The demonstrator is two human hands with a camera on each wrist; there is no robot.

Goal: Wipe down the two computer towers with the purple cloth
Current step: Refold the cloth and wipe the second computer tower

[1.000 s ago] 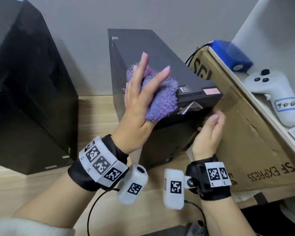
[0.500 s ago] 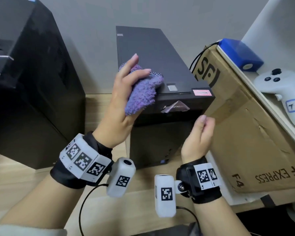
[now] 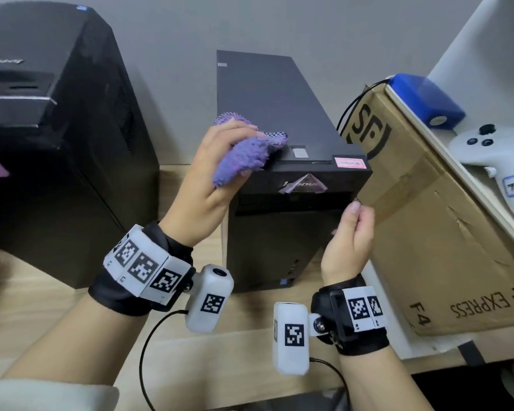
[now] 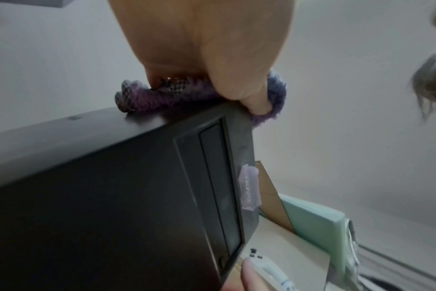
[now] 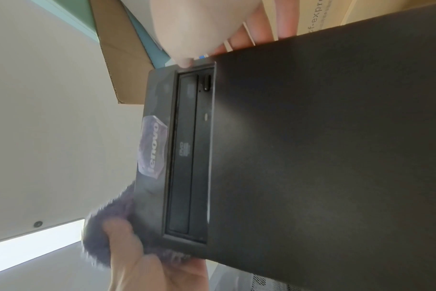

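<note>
The purple cloth (image 3: 247, 155) lies bunched over the front-left top corner of the smaller black tower (image 3: 273, 108). My left hand (image 3: 214, 173) grips it, fingers curled over the top, thumb under the fluffy edge. In the left wrist view the cloth (image 4: 162, 94) is pressed onto the tower's top edge (image 4: 112, 122). My right hand (image 3: 350, 232) holds the tower's front-right edge, thumb on the front and fingers round the side, as the right wrist view shows (image 5: 187, 29). The larger black tower (image 3: 57, 143) stands to the left, untouched.
A cardboard box (image 3: 428, 232) leans against the smaller tower's right side. Beyond it lie a blue device (image 3: 428, 99) and a white controller (image 3: 493, 161). Both towers stand on a wooden desk (image 3: 72, 336) against a grey wall.
My left hand's fingers, spread over the cloth a second ago, have curled down around it at the top front-left corner. The right hand has slipped a little lower on the front-right edge.
</note>
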